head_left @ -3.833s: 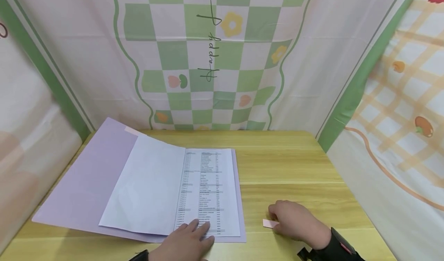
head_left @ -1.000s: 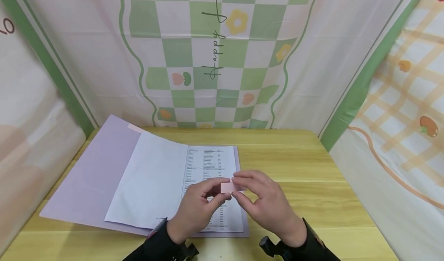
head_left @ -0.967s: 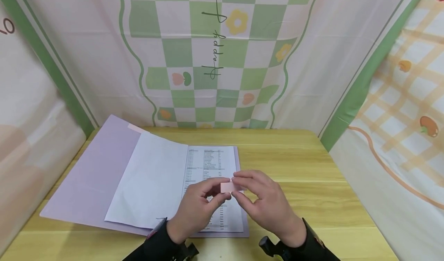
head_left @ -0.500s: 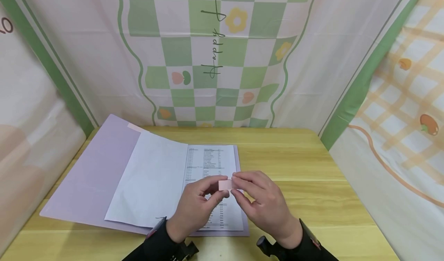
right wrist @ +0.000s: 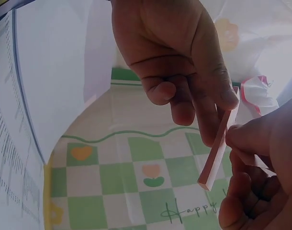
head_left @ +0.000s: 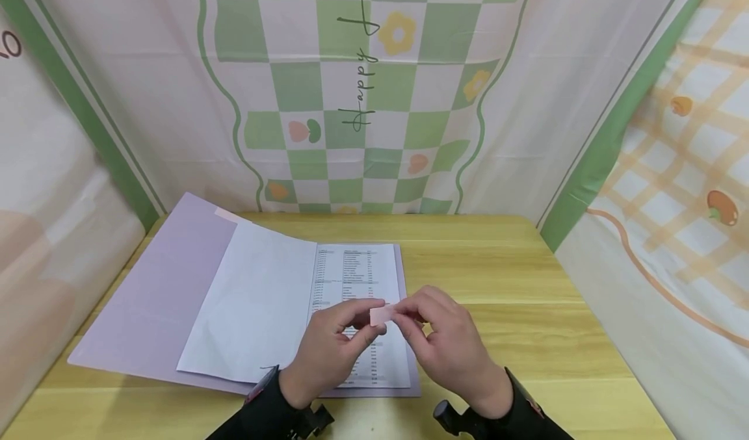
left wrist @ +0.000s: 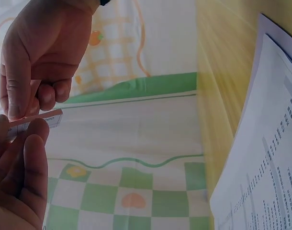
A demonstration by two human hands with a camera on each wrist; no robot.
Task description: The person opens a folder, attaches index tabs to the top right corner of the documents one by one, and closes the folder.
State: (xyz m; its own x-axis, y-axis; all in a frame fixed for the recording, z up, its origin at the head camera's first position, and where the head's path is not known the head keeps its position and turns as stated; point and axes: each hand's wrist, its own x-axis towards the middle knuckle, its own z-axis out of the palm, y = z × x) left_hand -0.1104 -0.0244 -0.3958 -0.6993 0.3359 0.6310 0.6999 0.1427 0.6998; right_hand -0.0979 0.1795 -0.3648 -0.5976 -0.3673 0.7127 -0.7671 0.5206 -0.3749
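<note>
Both hands are raised over the printed sheet (head_left: 358, 284) and pinch a small pink pad of sticky notes (head_left: 381, 314) between them. My left hand (head_left: 333, 349) holds the pad's left end with thumb and fingers. My right hand (head_left: 447, 346) pinches its right end. The left wrist view shows the pink pad (left wrist: 38, 120) edge-on between the fingertips of both hands. In the right wrist view the pink pad (right wrist: 214, 152) hangs slanted, with one sheet lifting off it near the right fingertips. An open lilac folder (head_left: 152, 290) lies under the papers.
A white sheet (head_left: 257, 303) is folded back over the folder's left half. A small pink tab (head_left: 225, 216) sticks out at the folder's top edge. The wooden table (head_left: 497, 277) is walled by patterned cloth at the back and on both sides.
Earlier my left hand rested on the printed sheet and my right hand touched the pink pad on the table. Now both hands hold the pad in the air, with small finger shifts since.
</note>
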